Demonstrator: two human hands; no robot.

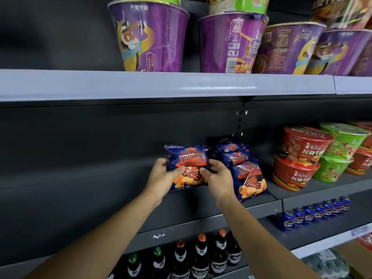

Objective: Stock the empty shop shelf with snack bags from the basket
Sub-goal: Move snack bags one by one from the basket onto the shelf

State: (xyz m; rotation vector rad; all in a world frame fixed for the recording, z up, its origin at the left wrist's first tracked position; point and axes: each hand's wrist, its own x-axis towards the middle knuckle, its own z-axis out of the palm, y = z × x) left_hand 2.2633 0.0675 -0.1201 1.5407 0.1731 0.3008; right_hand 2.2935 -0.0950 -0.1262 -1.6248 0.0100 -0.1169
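A blue snack bag (pixel 186 158) with orange flames and crisps printed on it stands upright on the dark middle shelf (pixel 90 190). My left hand (pixel 164 176) grips its left edge and my right hand (pixel 218 178) grips its right edge, thumbs on the front. Just to the right, a row of several matching blue bags (pixel 246 172) stands one behind another on the same shelf. The basket is out of view.
Red and green noodle bowls (pixel 306 156) fill the shelf's right end. Purple noodle cups (pixel 153 37) stand on the grey shelf above. Dark bottles (pixel 201 256) and blue cans (pixel 310 214) line the shelves below. The shelf stretch left of the held bag holds nothing.
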